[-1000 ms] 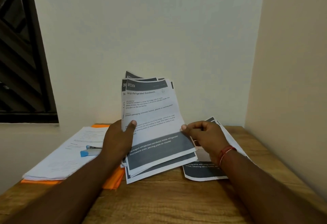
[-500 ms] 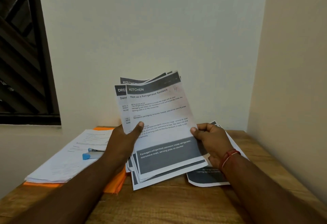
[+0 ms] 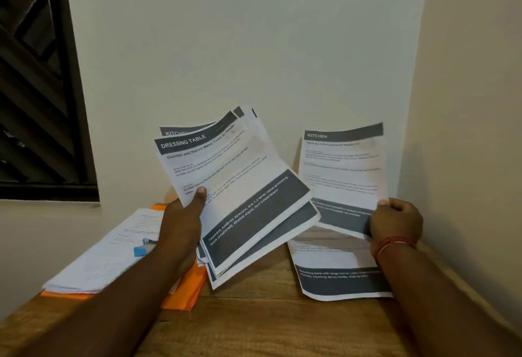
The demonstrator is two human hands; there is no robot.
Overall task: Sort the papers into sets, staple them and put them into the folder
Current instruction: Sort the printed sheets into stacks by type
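My left hand [image 3: 182, 226] grips a fanned stack of printed sheets [image 3: 240, 187] above the table; the top one is headed DRESSING TABLE. My right hand [image 3: 395, 219] pinches a single sheet headed KITCHEN [image 3: 341, 170] by its lower right edge, held upright to the right of the stack. Under it a sheet with a dark footer [image 3: 336, 274] lies flat on the table. An orange folder [image 3: 183, 291] lies at the left beneath a pile of white papers [image 3: 113, 252], with a blue stapler [image 3: 142, 248] on top.
The wooden table [image 3: 254, 322] stands in a corner, with walls close behind and to the right. A dark window frame [image 3: 42, 88] fills the upper left.
My right hand has pulled the KITCHEN sheet off the stack and carried it to the right. The DRESSING TABLE sheet now shows on top of the stack in my left hand.
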